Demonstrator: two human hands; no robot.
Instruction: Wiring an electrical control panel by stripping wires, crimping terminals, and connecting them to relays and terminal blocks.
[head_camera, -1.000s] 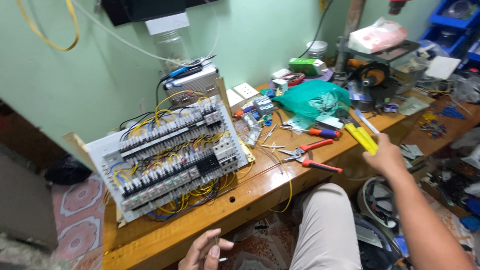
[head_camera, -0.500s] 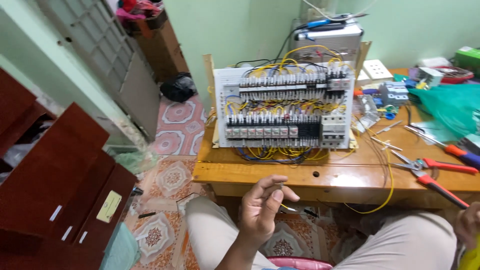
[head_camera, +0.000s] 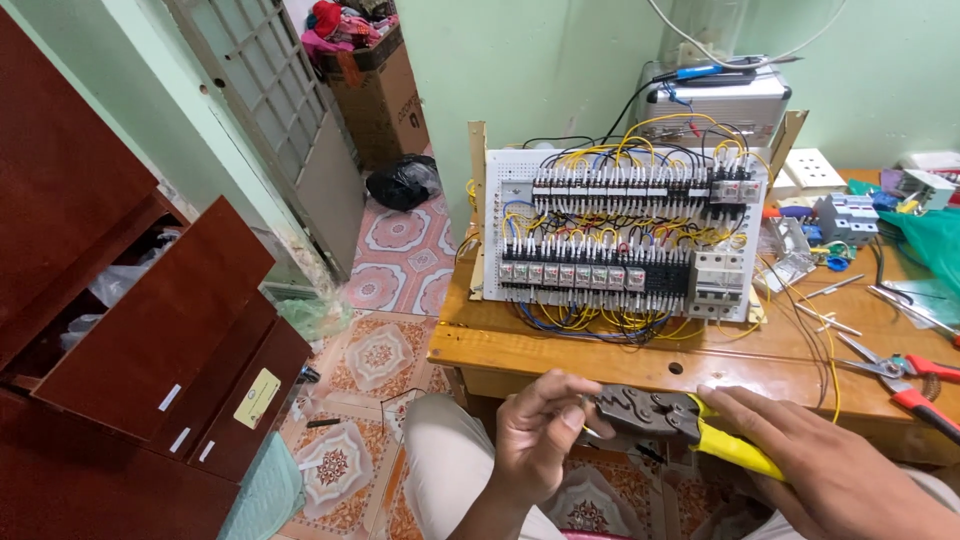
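My right hand (head_camera: 830, 470) grips the yellow handles of a crimping tool (head_camera: 680, 425), whose dark metal jaws point left. My left hand (head_camera: 540, 430) is pinched on a thin wire end at those jaws; the wire itself is too small to make out. Both hands hover over my lap, just in front of the wooden table's edge (head_camera: 560, 355). On the table stands a white wiring panel (head_camera: 620, 235) with rows of relays, breakers and yellow, blue and black wires.
Red-handled pliers (head_camera: 905, 380) lie on the table at right, near loose wires and small grey parts (head_camera: 845, 215). A silver case (head_camera: 715, 100) sits behind the panel. A dark red cabinet (head_camera: 130, 330) with open drawers stands at left on the patterned tile floor.
My view swung left from the table's right side to the panel. My right hand came back from the table holding the yellow crimping tool and met my left hand over my lap.
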